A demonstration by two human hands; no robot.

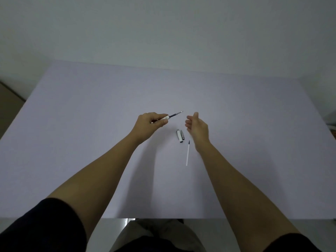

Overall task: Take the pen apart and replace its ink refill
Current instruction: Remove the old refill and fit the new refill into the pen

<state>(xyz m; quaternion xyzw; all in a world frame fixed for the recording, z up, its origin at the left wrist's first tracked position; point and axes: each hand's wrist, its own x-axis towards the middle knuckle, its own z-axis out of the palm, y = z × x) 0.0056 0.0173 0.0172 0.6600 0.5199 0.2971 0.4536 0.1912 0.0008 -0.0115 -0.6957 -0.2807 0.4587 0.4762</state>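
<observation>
My left hand [150,122] grips a white pen barrel [166,117], held above the table and angled up to the right. A dark ink refill [176,114] sticks out of the barrel's end, its tip pointing toward my right hand. My right hand [197,127] hovers just right of that tip, fingers apart and holding nothing. On the table below lie two short grey-and-white pen parts [180,135] side by side. A thin white refill with a dark tip [187,153] lies just below them, near my right wrist.
The pale lilac table [91,124] fills the view, with its near edge at the bottom and a plain wall behind. My knees show under the near edge. A brown object [7,100] sits off the table's left side.
</observation>
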